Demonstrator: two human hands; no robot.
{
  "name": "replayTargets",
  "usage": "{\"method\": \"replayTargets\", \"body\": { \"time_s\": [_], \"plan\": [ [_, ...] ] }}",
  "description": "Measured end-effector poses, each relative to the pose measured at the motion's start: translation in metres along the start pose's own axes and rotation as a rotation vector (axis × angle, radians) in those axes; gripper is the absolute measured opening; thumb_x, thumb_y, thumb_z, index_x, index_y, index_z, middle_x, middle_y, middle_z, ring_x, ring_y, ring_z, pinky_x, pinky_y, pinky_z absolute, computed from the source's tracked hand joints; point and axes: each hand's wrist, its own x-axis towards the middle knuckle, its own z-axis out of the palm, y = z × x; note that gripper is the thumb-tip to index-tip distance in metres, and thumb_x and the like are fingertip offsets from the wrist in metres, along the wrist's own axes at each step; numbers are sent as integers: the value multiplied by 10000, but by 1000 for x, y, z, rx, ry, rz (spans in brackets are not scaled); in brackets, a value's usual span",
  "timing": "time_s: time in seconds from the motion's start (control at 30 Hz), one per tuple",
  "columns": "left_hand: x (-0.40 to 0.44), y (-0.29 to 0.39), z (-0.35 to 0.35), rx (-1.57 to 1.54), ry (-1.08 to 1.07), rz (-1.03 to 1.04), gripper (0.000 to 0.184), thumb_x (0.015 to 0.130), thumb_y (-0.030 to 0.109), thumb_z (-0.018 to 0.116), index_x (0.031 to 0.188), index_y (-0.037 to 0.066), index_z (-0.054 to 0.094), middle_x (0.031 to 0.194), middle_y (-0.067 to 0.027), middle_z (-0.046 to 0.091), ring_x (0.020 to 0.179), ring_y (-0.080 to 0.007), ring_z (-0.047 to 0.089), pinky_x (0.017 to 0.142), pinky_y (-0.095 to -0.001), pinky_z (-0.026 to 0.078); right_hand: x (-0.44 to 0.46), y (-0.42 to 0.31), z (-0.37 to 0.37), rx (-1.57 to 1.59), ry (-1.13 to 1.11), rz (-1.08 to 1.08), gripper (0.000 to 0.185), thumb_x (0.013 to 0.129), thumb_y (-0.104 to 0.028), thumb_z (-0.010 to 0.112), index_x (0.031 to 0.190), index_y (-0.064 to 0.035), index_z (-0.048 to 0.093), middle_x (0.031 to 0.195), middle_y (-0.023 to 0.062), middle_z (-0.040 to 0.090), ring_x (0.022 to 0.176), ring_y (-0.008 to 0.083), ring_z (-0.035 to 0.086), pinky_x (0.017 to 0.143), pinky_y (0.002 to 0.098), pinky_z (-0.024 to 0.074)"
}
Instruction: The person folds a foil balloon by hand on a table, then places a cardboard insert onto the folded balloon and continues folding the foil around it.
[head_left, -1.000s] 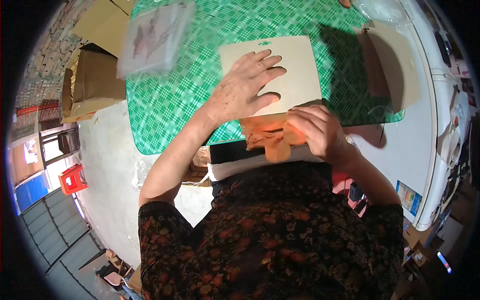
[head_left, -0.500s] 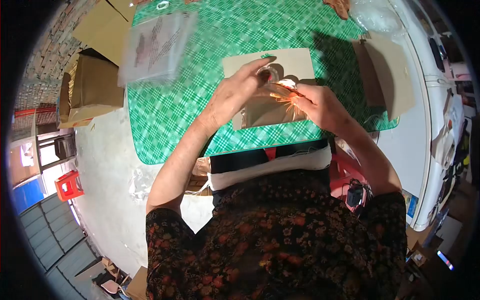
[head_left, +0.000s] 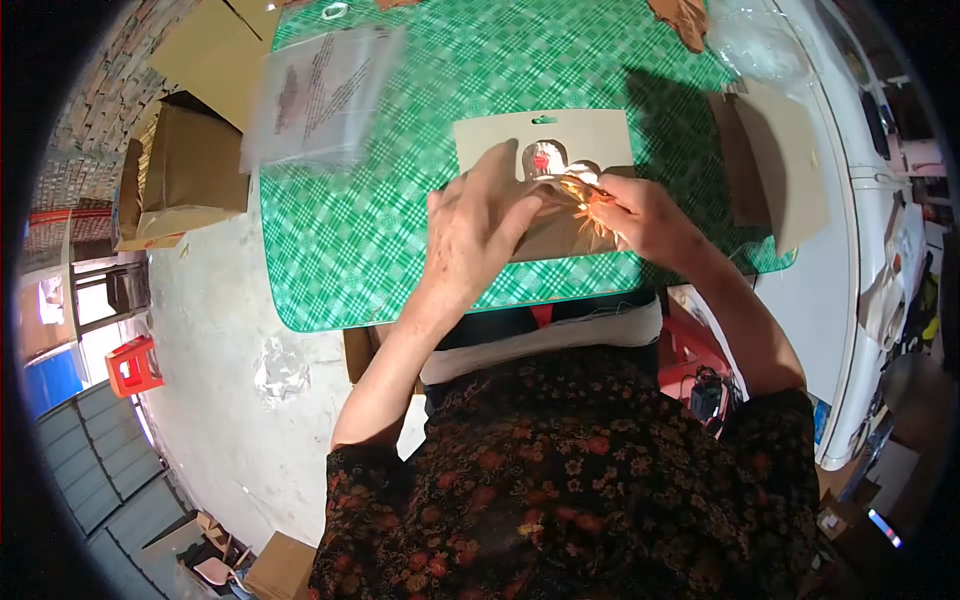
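Observation:
A beige backing card with a hang hole at its top edge lies on the green checked tablecloth. Two rounded shiny clear shapes, one with a red spot, show on the card's middle. My right hand is closed at the card's right side, pinching a shiny orange-gold piece that glints in the light; its exact kind is unclear. Over the card's left part hovers my left hand, thumb and fingers apart, close to the shiny piece. Whether its thumb touches that piece is hidden.
Clear plastic bags with printing lie at the table's left. Folded cardboard lies at the right, near crumpled clear plastic. An open cardboard box stands left of the table, and a red stool sits on the floor.
My left hand has drawn back down and left, with its fingers more upright, uncovering the card's hang hole and shiny shapes. The right hand keeps its pinch, barely shifted.

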Motion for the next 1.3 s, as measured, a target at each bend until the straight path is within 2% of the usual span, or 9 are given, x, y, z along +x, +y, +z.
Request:
{"method": "replayTargets", "body": {
  "time_s": [0.07, 0.27, 0.4, 0.83, 0.97, 1.07, 1.17, 1.27, 1.3],
  "plan": [
    [-7, 5, -5, -22, -30, -86, 672, 947, 292, 815, 1517, 49, 555, 1114, -164, 782, 957, -321, 715, 998, -415, 475, -1, 1, 0, 29, -18, -16, 206, 1070, -185, 621, 1028, 16, 609, 774, 38, 615, 654, 91, 583, 559, 314, 463],
    [-37, 9, -4, 155, -7, -107, 537, 925, 358, 840, 1345, 58, 691, 1009, -86, 708, 951, -262, 612, 934, -420, 386, -4, -5, 1, 46, -6, 23, 201, 1060, -173, 621, 1010, 20, 594, 751, 39, 573, 688, 76, 529, 587, 329, 435],
    [-49, 10, 5, 266, 109, -77, 359, 920, 386, 840, 1018, 50, 761, 947, -55, 631, 966, -268, 537, 876, -425, 345, -4, -10, 0, 4, -12, 24, 215, 1057, -174, 627, 990, 25, 583, 741, 39, 543, 705, 74, 494, 599, 336, 421],
    [-47, 8, 32, 424, 289, -24, 151, 953, 215, 742, 964, 79, 679, 997, -104, 631, 942, -334, 552, 839, -479, 365, 0, -8, 0, 74, -98, 107, 224, 1064, -199, 639, 968, 1, 606, 790, 32, 596, 679, 102, 593, 594, 311, 513],
    [-46, 8, 30, 431, 231, -38, 206, 940, 218, 752, 1059, 80, 654, 1061, -93, 656, 975, -331, 563, 838, -474, 370, 0, -9, 0, 86, -100, 117, 230, 1064, -207, 641, 974, 2, 610, 795, 29, 602, 673, 102, 605, 590, 306, 522],
    [-44, 3, 30, 370, 251, 10, 341, 945, 251, 758, 1211, 77, 635, 1208, -101, 658, 1061, -338, 574, 891, -488, 391, 1, -5, 0, 26, -67, 75, 242, 1020, -208, 644, 1005, 34, 645, 794, 220, 664, 696, 316, 692, 652, 437, 524],
    [-46, 9, 35, 366, 260, 182, 560, 957, 329, 760, 1424, 82, 576, 1467, -140, 580, 1302, -375, 541, 1061, -534, 395, 0, -8, -1, 25, -73, 75, 243, 1015, -213, 650, 1019, 30, 650, 820, 241, 672, 749, 375, 706, 678, 454, 528],
    [-51, 13, 40, 480, -2, 299, 829, 980, 516, 684, 1653, 125, 400, 1753, -203, 283, 1624, -409, 259, 1303, -600, 216, 0, -6, 2, 68, -64, 23, 227, 1065, -210, 627, 1053, 16, 628, 795, 37, 614, 681, 112, 620, 591, 312, 533],
    [-49, 13, 40, 451, -33, 276, 832, 984, 538, 664, 1658, 132, 394, 1754, -209, 278, 1623, -412, 260, 1301, -605, 216, 0, -7, 1, 63, -75, 39, 227, 1064, -208, 625, 1062, 19, 630, 797, 38, 616, 686, 114, 622, 592, 312, 535]
  ]
}}
